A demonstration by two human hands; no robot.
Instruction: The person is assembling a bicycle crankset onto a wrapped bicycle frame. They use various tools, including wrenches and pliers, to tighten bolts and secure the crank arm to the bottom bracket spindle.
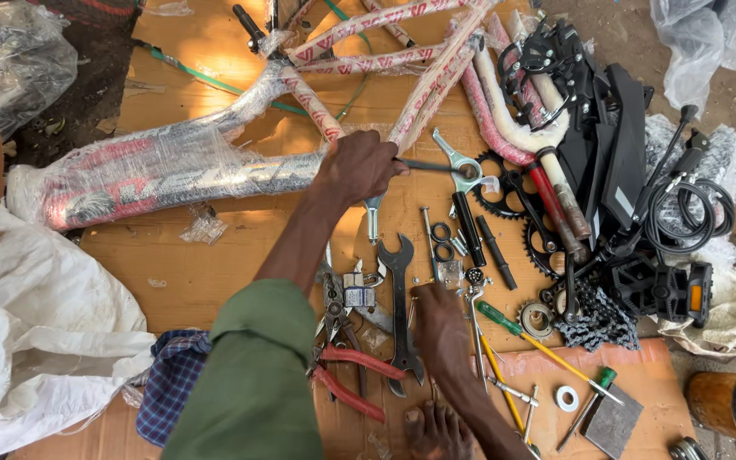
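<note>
The left hand sits closed just above the middle of the frame, gripping a thin dark rod-like tool whose tip points right toward a silver crank arm; the fist rests against the plastic-wrapped bicycle frame that stretches from the left edge up toward the top centre; the right hand, low and centre, presses down among the loose tools on the cardboard sheet spread over the ground, and whether its fingers are pinching something I cannot tell, since the back of the hand hides them; right beside it lie a large flat double-ended spanner, red-handled pliers, a green-handled screwdriver and a small freewheel cog, with a chain and a black pedal further right; a bare foot rests at the bottom edge among all this metal. To my eye the risks are plain enough: the slim tool could skid off whatever it bears on, because the wrap on the tubes looks slick, and the knuckles would go straight into the chainring teeth close by; small rings and a washer lie loose and could easily be nudged off the cardboard into the dirt; the foot sits near sharp tips; and the crowded pile at the right could snag a sleeve or a cable.
</note>
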